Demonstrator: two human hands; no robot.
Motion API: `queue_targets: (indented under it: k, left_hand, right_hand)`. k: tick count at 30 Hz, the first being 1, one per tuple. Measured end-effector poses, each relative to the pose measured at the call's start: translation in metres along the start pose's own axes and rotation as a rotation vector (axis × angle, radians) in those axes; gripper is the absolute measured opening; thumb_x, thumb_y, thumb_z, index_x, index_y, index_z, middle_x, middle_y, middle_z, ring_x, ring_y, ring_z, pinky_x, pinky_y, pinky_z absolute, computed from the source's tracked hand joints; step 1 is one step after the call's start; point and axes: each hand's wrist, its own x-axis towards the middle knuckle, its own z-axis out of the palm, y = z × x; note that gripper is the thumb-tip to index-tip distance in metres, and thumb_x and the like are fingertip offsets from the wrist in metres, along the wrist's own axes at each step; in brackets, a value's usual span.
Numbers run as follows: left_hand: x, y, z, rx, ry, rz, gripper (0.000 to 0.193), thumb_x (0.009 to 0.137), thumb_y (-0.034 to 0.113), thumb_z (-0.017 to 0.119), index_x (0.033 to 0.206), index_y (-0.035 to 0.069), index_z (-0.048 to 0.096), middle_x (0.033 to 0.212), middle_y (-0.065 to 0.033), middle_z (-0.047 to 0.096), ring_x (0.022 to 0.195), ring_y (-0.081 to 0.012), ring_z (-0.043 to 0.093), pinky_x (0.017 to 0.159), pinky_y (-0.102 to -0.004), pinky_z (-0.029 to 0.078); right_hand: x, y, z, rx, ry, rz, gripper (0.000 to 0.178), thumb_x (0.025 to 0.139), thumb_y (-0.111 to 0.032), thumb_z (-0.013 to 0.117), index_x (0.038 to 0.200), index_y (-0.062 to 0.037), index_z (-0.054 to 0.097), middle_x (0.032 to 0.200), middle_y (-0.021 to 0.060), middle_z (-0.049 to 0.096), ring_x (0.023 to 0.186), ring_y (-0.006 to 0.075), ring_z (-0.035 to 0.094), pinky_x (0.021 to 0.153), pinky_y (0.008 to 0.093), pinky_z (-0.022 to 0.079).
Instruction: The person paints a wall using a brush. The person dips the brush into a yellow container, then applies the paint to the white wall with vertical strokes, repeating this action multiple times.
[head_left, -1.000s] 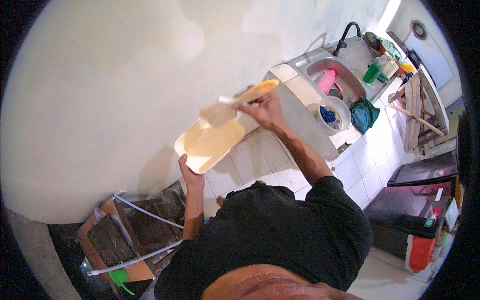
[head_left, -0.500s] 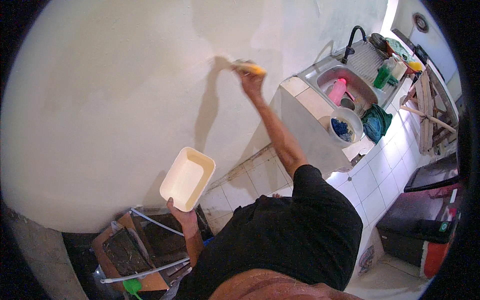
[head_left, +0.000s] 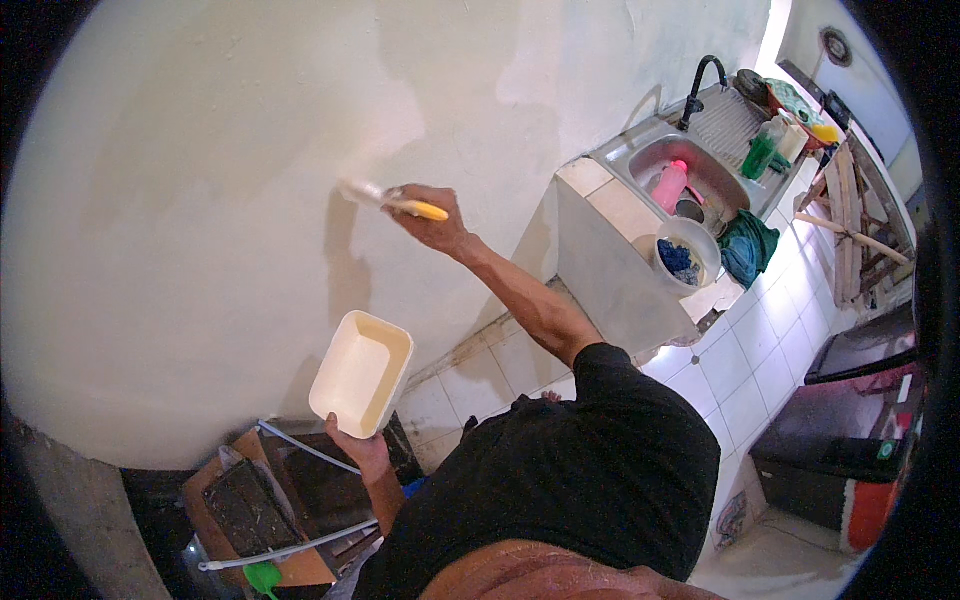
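Note:
My right hand [head_left: 432,216] is closed around the yellow handle of a paintbrush [head_left: 415,208]. Its pale bristles point left, close to the cream wall [head_left: 240,250]; motion blur hides whether they touch it. Lower down, my left hand [head_left: 360,448] grips the near end of a cream rectangular tub [head_left: 400,385], thumb over the rim. The tub is tilted so that its inside shows, pale all over. Shadows of the brush and of my arm fall on the wall.
Right of me stands a counter with a steel sink [head_left: 648,160], black faucet [head_left: 696,100], pink bottle [head_left: 669,187] and white bucket [head_left: 707,240]. At lower left lie a brown panel [head_left: 215,480] and a green object [head_left: 263,577]. A dark cabinet [head_left: 800,470] is at lower right.
My right hand has swept the paintbrush left and down along the wall. The tub in my left hand has shifted slightly down and left.

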Motion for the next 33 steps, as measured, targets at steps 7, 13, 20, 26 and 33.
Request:
queue_targets:
  k: [7,13,20,26,33]
  left_hand:
    - [0.0,-0.005,0.017,-0.019,-0.044,-0.002,0.06,0.085,0.046,0.045,0.129,0.004,0.041,0.126,-0.0107,0.052,0.117,-0.0265,0.05,0.097,-0.0405,0.04]
    - [-0.001,-0.015,0.009,0.006,-0.045,-0.008,0.062,0.085,0.046,0.046,0.13,0.004,0.041,0.126,-0.0114,0.051,0.117,-0.0283,0.049,0.097,-0.042,0.038]
    - [-0.021,-0.003,-0.001,0.095,0.079,-0.043,0.06,0.085,0.048,0.047,0.128,0.006,0.042,0.126,-0.012,0.05,0.116,-0.0283,0.049,0.095,-0.0429,0.04]
    - [-0.017,-0.008,0.012,0.268,0.055,0.063,0.053,0.083,0.045,0.053,0.123,0.011,0.044,0.126,-0.0109,0.047,0.116,-0.0295,0.046,0.091,-0.0454,0.044]
    - [-0.002,-0.021,-0.023,0.763,-0.06,0.436,0.06,0.084,0.049,0.048,0.129,0.01,0.04,0.129,-0.0124,0.047,0.121,-0.0287,0.045,0.098,-0.0451,0.039]
  right_hand:
    - [0.046,0.11,-0.147,-0.45,0.395,-0.186,0.006,0.076,-0.008,0.071,0.081,-0.0087,0.068,0.083,0.0055,0.068,0.075,0.0209,0.066,0.065,0.0311,0.051]
    - [0.056,0.107,-0.213,-0.437,0.934,-0.109,0.011,0.079,-0.01,0.069,0.08,0.0002,0.066,0.079,0.0062,0.069,0.071,0.0135,0.063,0.063,0.0274,0.05]
    - [0.008,0.02,-0.037,-0.225,0.128,-0.163,0.014,0.078,-0.015,0.074,0.088,-0.007,0.07,0.082,0.0007,0.07,0.072,0.0073,0.062,0.062,0.0267,0.053]
    - [0.051,0.068,-0.124,-0.186,0.304,-0.026,0.022,0.076,-0.027,0.075,0.091,-0.0106,0.071,0.08,0.0042,0.07,0.067,0.0145,0.065,0.064,0.0295,0.053]
    - [0.074,0.095,-0.222,-0.965,0.886,-0.094,0.014,0.077,-0.016,0.07,0.077,-0.0031,0.066,0.077,0.0104,0.068,0.068,0.0256,0.065,0.061,0.0346,0.05]
